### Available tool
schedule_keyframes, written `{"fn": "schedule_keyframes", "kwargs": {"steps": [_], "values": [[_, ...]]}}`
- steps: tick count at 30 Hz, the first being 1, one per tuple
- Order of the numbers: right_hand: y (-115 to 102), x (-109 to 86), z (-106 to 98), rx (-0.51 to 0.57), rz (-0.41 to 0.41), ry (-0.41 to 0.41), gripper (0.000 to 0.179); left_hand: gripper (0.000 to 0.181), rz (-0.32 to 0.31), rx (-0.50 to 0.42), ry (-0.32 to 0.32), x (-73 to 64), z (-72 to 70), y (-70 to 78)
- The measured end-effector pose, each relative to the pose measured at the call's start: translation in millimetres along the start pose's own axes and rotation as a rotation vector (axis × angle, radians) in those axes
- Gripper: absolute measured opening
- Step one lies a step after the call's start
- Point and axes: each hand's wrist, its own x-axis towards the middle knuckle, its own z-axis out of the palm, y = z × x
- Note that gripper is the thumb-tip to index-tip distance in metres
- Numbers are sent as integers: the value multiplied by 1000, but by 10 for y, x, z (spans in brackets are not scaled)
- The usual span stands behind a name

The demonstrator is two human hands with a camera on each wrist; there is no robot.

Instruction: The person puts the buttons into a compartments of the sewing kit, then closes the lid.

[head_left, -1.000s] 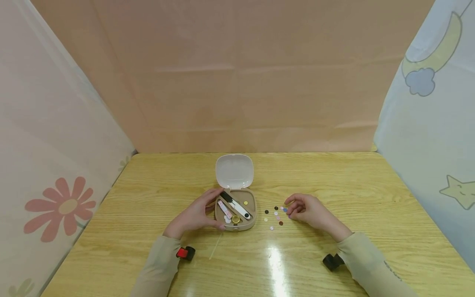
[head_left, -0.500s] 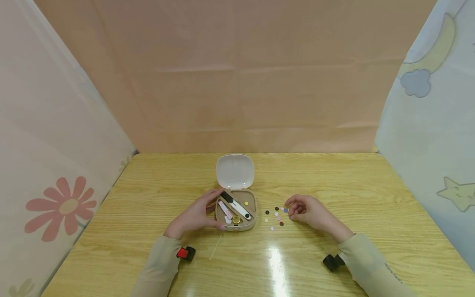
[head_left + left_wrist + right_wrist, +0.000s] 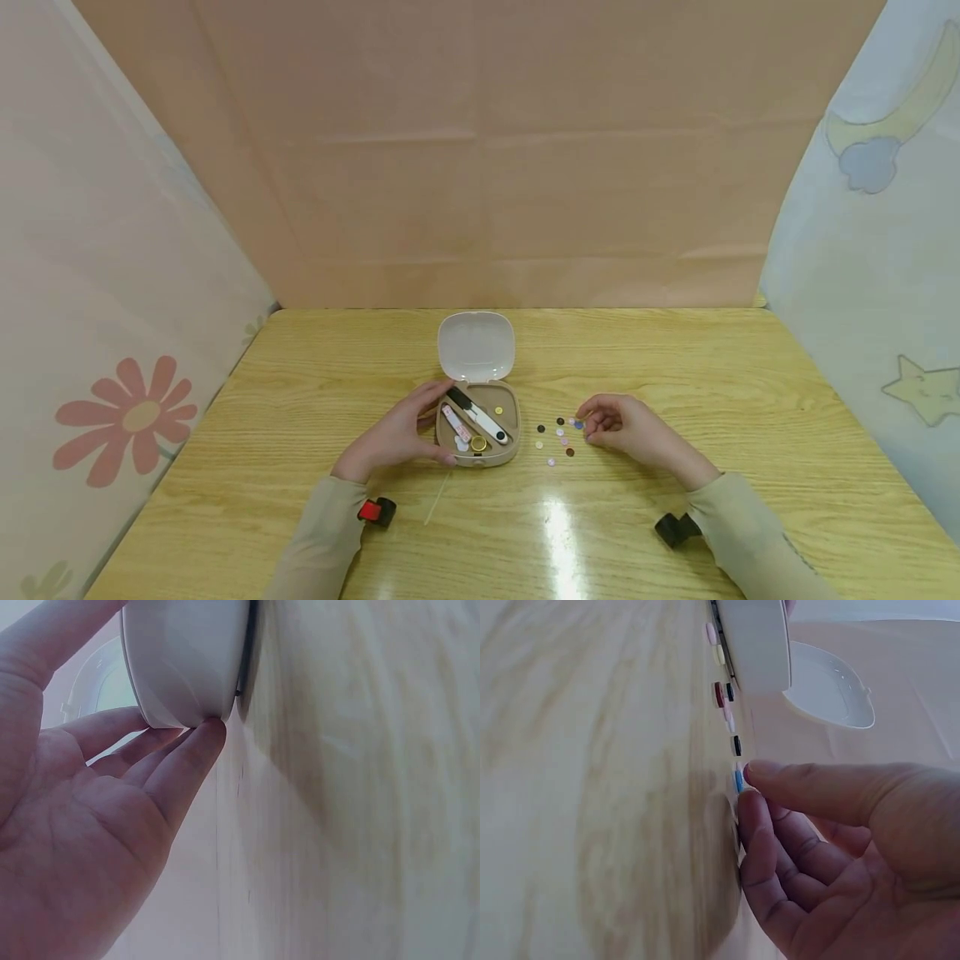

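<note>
My left hand (image 3: 397, 433) grips the left side of a small beige hinged case (image 3: 513, 454), thumb at its front corner and fingers at its back. In the left wrist view, fingertips press the case's pale side wall (image 3: 187, 667). Its clear lid (image 3: 476, 346) stands raised. Inside lie a black-and-white tool (image 3: 486, 421), a pink patterned strip (image 3: 455, 423), a gold ring-shaped piece (image 3: 478, 444) and a yellow button (image 3: 498, 410). My right hand (image 3: 622, 425) pinches a purplish button (image 3: 748, 773), mostly hidden by thumb and forefinger. Right beside it lies a blue button (image 3: 739, 780).
Several loose buttons, among them a black button (image 3: 541, 428), a brown button (image 3: 570, 452) and a cream button (image 3: 538, 445), lie between case and right hand. A thin pale stick (image 3: 437, 498) lies in front of the case. Fabric screens (image 3: 480, 167) enclose the wooden table (image 3: 675, 350).
The right fingers have closed in slightly around the purplish button, which shows less now. The left hand and case stay put; the view shifts slightly.
</note>
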Motion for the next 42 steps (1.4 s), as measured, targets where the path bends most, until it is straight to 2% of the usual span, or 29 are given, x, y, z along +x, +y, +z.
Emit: {"fn": "schedule_keyframes", "kwargs": {"steps": [7,13,27,32,42], "values": [[-4,12,-23,66,12,11,30,108,-11,11,-4,-8,-1,17],[-15,24,-42,120,-8,7,33,108,-18,13,-2,-9,0,21],[-67,42,-90,170,4,22,36,108,-10,9,-1,0,-4,18],[-47,63,-80,205,23,22,38,107,0,2,0,-12,-3,65],[-63,99,-85,247,35,25,39,108,-12,16,0,-10,-8,10]]}}
